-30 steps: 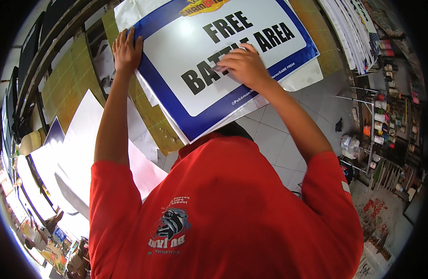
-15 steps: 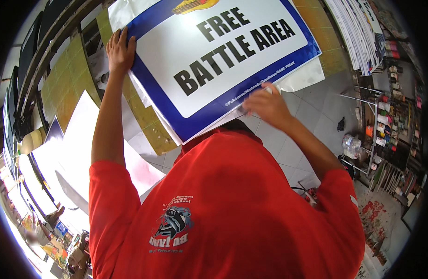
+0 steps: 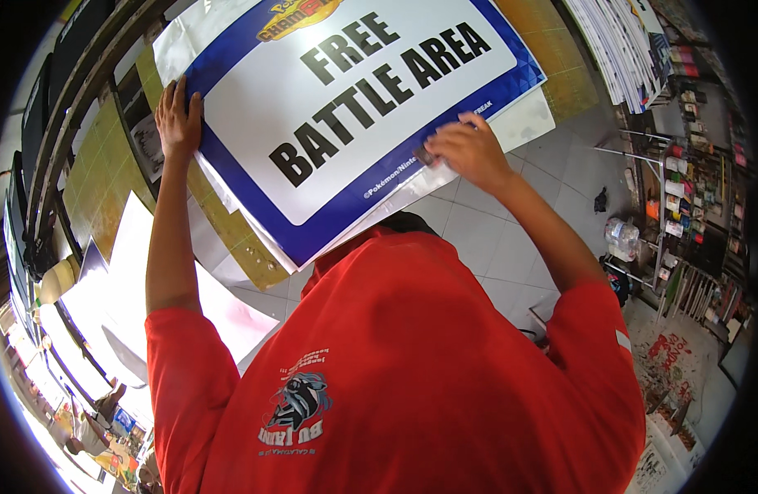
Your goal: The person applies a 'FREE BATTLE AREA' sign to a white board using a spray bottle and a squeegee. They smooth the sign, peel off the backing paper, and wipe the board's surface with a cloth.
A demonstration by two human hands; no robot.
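A printed sign [image 3: 251, 136] with a white panel, blue border and black lettering lies slanted over a white sheet [image 3: 523, 119] on a yellow-green gridded worktop [image 3: 552, 49]. My left hand [image 3: 179, 123] rests on the sign's left edge, fingers stretched out and slightly spread. Over the lower right border of the sign is my right hand [image 3: 469, 152], with curled fingers closed on a small dark block [image 3: 423, 155]. Motion blurs that block, so its exact kind does not show. Part of the border's small print is hidden behind this hand.
Upright white boards [image 3: 618, 49] stand in a stack at the far right. Beyond the tiled floor are a rack of bottles [image 3: 675, 202] and a large clear plastic jug [image 3: 622, 239]. Loose white sheets [image 3: 136, 263] lie at my left. A person [image 3: 87, 432] shows at the lower left.
The sign and my left hand appear shifted left and slightly down in the view. My right hand has moved up over the sign's border, and the dark block in it shows more clearly.
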